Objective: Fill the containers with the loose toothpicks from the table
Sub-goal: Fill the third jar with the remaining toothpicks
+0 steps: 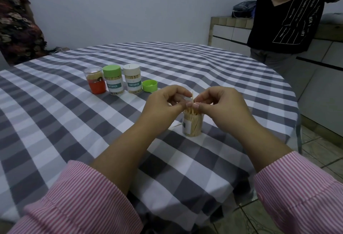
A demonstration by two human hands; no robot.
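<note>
Just above the open clear plastic jar point(193, 125), already crowded with upright wooden toothpicks, both hands meet over its mouth. The right hand point(220, 105), curled, pinches a single pale toothpick point(193, 97) between thumb and fingertips; its long axis stands near vertical, pointing toward twelve o'clock, with the jar mouth directly under it at six o'clock. The left hand point(165, 103), fingers also curled, sits at nine o'clock of the toothpick and seems to touch or steady it, though whether it truly grips is unclear. A loose stick point(175, 125) lies on the checked tablecloth point(74, 122) by the jar's base. The detached green lid point(149, 85) waits at eleven o'clock.
</note>
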